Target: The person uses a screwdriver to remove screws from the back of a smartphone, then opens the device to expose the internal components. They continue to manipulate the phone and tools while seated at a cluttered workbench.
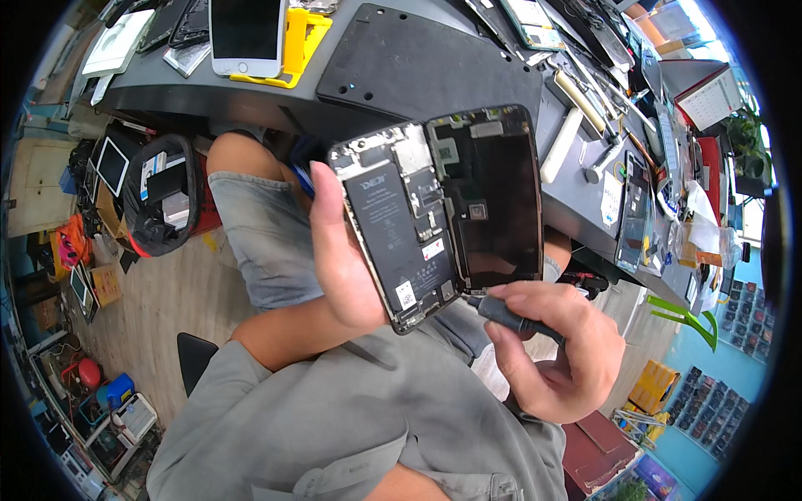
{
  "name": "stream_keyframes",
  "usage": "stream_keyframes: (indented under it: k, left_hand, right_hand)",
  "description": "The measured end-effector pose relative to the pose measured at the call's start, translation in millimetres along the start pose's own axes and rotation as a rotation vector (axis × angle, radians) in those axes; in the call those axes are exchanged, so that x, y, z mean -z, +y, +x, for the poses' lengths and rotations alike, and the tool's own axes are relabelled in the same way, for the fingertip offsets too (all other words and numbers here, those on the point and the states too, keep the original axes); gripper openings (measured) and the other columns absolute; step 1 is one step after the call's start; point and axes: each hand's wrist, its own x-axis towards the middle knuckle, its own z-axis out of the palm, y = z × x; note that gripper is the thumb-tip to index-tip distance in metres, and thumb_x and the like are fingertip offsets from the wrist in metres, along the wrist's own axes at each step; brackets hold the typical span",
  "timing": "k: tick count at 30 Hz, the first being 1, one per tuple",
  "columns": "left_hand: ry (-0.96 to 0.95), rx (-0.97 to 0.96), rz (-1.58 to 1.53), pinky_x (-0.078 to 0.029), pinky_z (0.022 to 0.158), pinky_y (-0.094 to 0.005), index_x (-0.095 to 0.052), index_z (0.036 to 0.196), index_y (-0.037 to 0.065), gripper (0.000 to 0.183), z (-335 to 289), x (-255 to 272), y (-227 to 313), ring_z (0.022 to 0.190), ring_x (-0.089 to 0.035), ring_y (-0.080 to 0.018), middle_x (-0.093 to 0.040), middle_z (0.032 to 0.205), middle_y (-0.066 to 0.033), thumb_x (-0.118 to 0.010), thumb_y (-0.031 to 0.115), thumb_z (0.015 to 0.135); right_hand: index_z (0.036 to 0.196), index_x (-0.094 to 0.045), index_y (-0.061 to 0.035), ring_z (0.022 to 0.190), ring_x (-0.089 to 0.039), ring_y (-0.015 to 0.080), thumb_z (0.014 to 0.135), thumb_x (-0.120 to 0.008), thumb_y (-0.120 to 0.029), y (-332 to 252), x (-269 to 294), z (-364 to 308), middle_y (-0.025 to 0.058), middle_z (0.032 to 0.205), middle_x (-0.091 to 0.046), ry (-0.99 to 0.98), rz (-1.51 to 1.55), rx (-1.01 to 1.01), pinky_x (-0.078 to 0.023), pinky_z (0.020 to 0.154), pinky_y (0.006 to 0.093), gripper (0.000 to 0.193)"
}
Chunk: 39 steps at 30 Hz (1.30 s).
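Note:
My left hand [347, 280] is wrapped round the back and left edge of an opened smartphone [393, 221], thumb up along its side. A long black battery, metal shields and small white stickers show inside the body. The phone's screen half [506, 196] is folded out to the right like a book, its dark inner face toward me. In the fingers of my right hand [572, 351] is a dark-handled screwdriver [504, 316]. Its tip points at the lower edge where the two halves meet; whether it touches cannot be made out.
Ahead, a dark work mat [401, 67] lies on the grey desk [576, 196]. A white-framed device [246, 37] rests on a yellow stand [302, 48]. Hammers [603, 159] and more phone parts crowd the desk's right. A black bin [150, 230] stands at floor left.

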Motion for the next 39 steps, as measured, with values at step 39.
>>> stream_keyframes:
  k: [39]
  left_hand:
    - [-0.094,-0.031,0.114,-0.059,0.114,-0.0508,-0.046,0.168,-0.001,0.120,-14.5,6.8,-8.4,0.139,-0.068,-0.0345,-0.063,0.159,-0.0222,-0.029,0.098,0.103]
  right_hand:
    - [0.109,-0.072,0.0101,0.088,-0.084,0.0266,0.083,-0.091,0.013,10.0,-26.1,31.3,0.0250,0.101,-0.082,0.199,0.045,0.058,-0.066,0.069,0.0310,0.032]
